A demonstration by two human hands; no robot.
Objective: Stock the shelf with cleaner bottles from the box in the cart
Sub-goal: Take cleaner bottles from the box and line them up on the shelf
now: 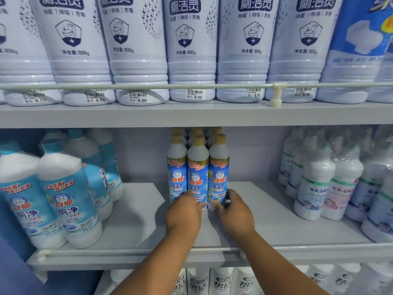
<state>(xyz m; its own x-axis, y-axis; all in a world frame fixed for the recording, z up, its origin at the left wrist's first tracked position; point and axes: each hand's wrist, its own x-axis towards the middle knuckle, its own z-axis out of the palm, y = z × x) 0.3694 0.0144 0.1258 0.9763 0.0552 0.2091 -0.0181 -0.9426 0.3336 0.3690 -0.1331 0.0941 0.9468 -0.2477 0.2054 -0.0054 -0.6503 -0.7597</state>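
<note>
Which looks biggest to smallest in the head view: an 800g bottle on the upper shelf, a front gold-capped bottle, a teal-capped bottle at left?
1. 800g bottle, though cropped and nearer the camera.
2. Teal-capped bottle.
3. Gold-capped bottle, slimmest.

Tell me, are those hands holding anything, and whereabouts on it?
Both grip gold-capped bottles low on the body: left hand on the middle bottle, right hand on the right bottle.

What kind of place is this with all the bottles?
Most likely a shop's cleaning aisle. Rows of identical white bottles carry price stickers behind a shelf rail, and a person's left hand and right hand touch gold-capped bottles on the middle shelf.
</note>
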